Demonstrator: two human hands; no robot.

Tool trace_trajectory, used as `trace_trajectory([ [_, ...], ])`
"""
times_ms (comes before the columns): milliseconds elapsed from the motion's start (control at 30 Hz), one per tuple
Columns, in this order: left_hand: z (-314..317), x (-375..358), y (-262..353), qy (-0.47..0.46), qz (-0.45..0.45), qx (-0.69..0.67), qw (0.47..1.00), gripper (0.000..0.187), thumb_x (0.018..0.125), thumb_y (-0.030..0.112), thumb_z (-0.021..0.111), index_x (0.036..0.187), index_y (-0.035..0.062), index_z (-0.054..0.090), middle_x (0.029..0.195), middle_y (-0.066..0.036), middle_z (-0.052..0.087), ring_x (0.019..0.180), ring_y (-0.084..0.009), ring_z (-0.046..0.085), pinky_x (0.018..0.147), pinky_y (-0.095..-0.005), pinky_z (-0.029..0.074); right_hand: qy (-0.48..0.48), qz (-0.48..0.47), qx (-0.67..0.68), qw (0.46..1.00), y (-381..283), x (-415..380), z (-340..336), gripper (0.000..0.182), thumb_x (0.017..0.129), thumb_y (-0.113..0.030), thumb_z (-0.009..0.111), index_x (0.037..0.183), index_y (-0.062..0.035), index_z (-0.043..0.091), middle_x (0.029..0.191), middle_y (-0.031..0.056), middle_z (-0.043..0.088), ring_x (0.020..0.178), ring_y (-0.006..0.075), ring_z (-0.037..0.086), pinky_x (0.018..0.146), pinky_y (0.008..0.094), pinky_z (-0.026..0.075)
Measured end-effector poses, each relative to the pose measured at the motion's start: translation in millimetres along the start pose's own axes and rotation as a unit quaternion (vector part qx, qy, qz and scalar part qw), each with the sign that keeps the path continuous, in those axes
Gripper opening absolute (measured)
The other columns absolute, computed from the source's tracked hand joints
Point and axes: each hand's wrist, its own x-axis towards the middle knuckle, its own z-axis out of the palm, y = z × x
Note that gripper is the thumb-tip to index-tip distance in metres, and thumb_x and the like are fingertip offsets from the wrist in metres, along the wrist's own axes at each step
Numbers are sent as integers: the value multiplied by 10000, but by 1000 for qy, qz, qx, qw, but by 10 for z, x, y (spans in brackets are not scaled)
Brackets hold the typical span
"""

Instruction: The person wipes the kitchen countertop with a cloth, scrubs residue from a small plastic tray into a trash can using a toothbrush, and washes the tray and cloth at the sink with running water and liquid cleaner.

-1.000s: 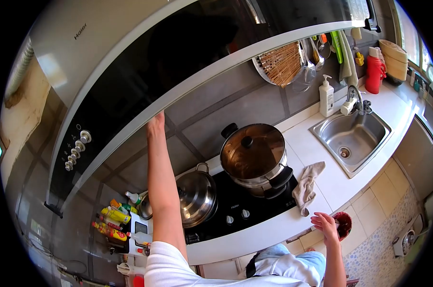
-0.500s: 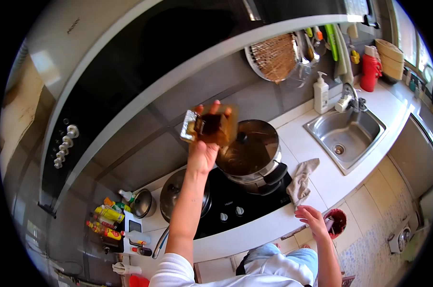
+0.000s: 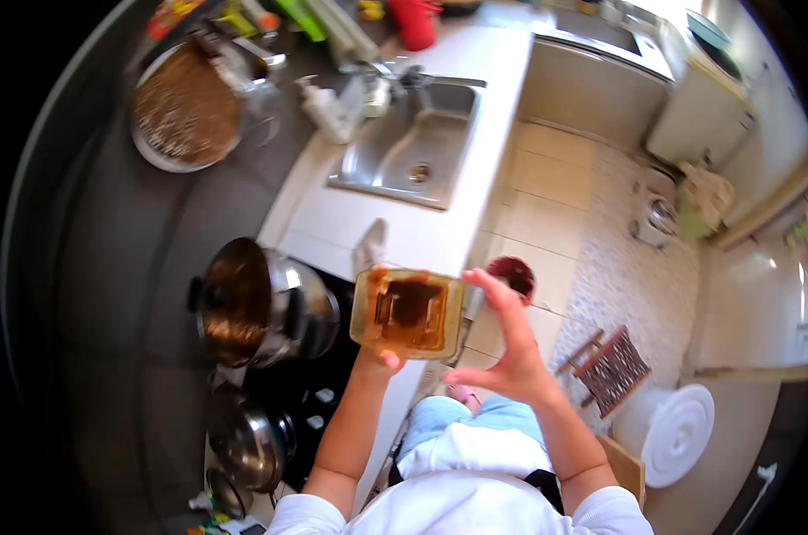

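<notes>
My left hand [image 3: 383,358] is wrapped round a see-through, squarish container [image 3: 450,314] with a brown inside, held up in front of my body. The fingers lie along its far side and the thumb at its near edge. My right hand [image 3: 516,358] is open at the container's right side, thumb and fingers spread apart in a wide curve, the upper fingertips right at its corner. What fills the container I cannot tell. Left of it, on the black stove, stands a large steel pot [image 3: 306,312] with a glass lid [image 3: 234,303].
A lidded pan [image 3: 248,437] sits nearer on the stove. A steel sink [image 3: 395,169] is set in the white counter [image 3: 324,209], with a cloth [image 3: 370,242] on it. On the floor are a red bin [image 3: 513,267], a small stool [image 3: 614,370] and a white-lidded bucket [image 3: 679,435].
The view has swung right. My left hand has brought the container from beside the pot back in front of my body, and my right hand has risen to its side.
</notes>
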Motion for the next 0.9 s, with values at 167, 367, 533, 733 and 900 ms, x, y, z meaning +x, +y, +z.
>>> trace_trajectory([
  [167,-93,81,-594,-76,-109,50,990,1105,553,218,872,1414,244,181,1437,-189,254,1289,-326,334,1028,-462,346,1,4,-47,999,460,-163,-393,869,556,-268,837,1282,-49,411,1234,106,498,1157,298,450,991,422,335],
  [367,-208,131,-1136,24,-251,34,967,1240,559,70,856,1449,286,19,1407,-102,314,1295,-287,334,1027,-462,340,-22,35,-49,998,1154,-205,-861,802,568,-235,818,1264,-92,445,1253,62,503,1168,277,444,984,461,327],
  [533,-248,499,-1753,61,-307,40,949,1252,540,56,861,1447,280,28,1391,-93,342,1282,-274,356,1026,-453,348,-39,91,14,995,1887,-180,-1271,788,570,-241,835,1242,-69,460,1257,58,513,1156,286,449,968,399,372],
  [733,-872,650,-2462,129,-366,40,921,1198,526,18,856,1439,175,98,1368,-51,352,1279,-218,343,1025,-394,353,-111,167,-24,979,2706,-111,-1497,919,575,-371,820,1316,-47,382,1335,93,441,1219,319,402,1009,432,319],
  [900,-1659,655,-3100,148,-405,46,901,1150,558,-5,831,1443,159,115,1371,-5,320,1268,-167,326,1038,-329,318,-62,279,-84,954,3697,-403,-1410,650,764,-285,692,1295,-36,413,1207,131,535,1125,322,477,942,390,384],
])
